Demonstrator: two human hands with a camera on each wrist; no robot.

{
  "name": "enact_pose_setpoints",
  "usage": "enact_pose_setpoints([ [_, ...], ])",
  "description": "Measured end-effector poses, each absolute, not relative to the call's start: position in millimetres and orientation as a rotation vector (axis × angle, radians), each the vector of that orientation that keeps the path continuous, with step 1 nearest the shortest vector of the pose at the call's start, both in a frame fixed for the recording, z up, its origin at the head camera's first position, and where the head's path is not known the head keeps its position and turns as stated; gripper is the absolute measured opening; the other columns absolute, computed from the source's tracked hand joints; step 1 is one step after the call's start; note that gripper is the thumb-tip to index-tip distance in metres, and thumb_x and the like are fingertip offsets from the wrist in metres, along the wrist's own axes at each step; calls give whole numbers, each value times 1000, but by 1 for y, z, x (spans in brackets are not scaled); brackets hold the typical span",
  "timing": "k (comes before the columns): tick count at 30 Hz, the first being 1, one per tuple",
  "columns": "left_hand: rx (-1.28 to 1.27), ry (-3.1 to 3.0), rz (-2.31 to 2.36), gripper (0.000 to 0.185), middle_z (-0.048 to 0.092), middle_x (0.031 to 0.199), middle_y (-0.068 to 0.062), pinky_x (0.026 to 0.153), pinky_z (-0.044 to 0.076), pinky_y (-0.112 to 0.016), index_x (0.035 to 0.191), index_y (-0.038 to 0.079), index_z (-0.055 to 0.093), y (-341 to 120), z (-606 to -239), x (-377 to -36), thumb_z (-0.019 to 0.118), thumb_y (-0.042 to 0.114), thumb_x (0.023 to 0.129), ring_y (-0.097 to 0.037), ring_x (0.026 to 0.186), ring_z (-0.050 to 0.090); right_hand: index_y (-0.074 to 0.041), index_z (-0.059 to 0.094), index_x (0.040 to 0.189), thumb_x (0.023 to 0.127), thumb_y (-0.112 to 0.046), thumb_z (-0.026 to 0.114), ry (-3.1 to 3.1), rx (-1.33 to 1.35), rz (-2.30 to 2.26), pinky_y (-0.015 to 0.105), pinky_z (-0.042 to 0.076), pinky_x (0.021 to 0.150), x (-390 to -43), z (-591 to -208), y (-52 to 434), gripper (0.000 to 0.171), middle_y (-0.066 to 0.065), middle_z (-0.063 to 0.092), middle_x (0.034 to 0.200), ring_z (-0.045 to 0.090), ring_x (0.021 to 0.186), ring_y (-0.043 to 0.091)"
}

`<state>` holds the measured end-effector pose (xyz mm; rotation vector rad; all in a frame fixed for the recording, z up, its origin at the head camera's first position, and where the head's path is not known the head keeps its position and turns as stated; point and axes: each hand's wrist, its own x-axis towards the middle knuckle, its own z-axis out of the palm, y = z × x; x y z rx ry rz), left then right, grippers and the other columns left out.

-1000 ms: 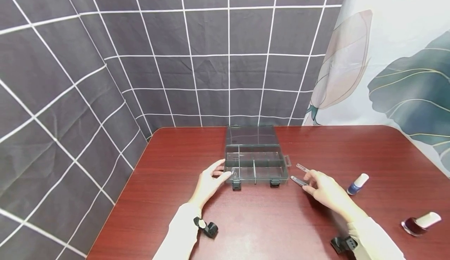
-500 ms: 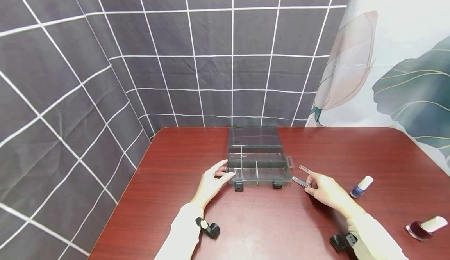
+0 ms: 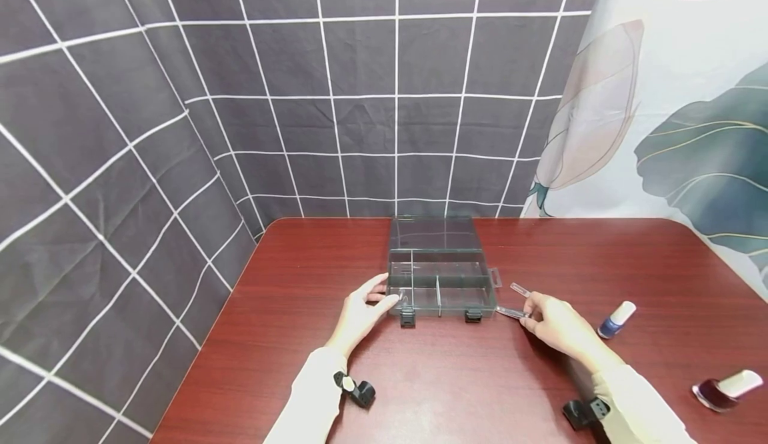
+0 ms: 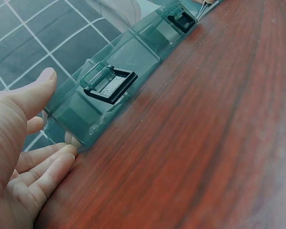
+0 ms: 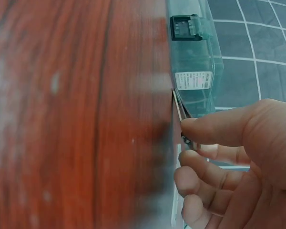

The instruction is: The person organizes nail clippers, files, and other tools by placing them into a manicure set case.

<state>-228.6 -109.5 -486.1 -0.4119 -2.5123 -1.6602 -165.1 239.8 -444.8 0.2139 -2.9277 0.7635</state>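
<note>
At centre frame, the open box (image 3: 441, 277) is steadied by the spread left hand (image 3: 360, 314); tweezers (image 3: 510, 311) are pinched by the right hand (image 3: 555, 327), not yet stowed; compartments appear unfilled.

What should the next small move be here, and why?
Probably lift the metal tool clear of the table and carry it over the open box. The right hand pinches it at the box's right front corner, the left hand rests against the box's left end, and the compartments look empty.
</note>
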Motion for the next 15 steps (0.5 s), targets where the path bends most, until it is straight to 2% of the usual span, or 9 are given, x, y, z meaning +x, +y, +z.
enact_pose_setpoints([
  [15,-422,-2500,-1650,55,65,108,-7,78,50,-31,128,14,57,-110,-486,-229,72,36,80,-15,90,64,-14,55,78,75,-8,72,-2802,181,751,29,35,50,-162,-432,248,18,-6,50,63,45,56,10],
])
